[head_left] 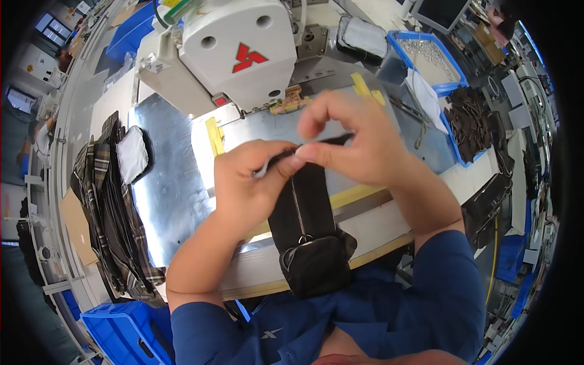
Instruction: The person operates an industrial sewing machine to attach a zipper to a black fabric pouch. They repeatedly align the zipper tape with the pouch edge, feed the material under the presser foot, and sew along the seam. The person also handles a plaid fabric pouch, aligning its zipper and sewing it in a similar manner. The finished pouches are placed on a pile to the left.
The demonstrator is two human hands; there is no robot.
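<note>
A long black fabric piece with a zipper (300, 210) hangs from my two hands toward my lap, over the table's front edge. At its lower end is a small black zipped pouch (317, 263) with a metal ring. My left hand (252, 176) pinches the piece's upper edge, where a pale grey inner side shows. My right hand (356, 137) has its thumb on the same edge, close to the left thumb. The right fingers curl above it and are a little blurred. Part of the edge shows between that thumb and the fingers.
Behind my hands stands a white sewing machine head (237, 52) over a metal plate (164, 182) with yellow tape. Plaid and black cloth pieces (106, 207) are stacked at left. Blue trays at right hold metal rings (429, 61) and dark small pieces (471, 121). A blue crate (125, 331) sits lower left.
</note>
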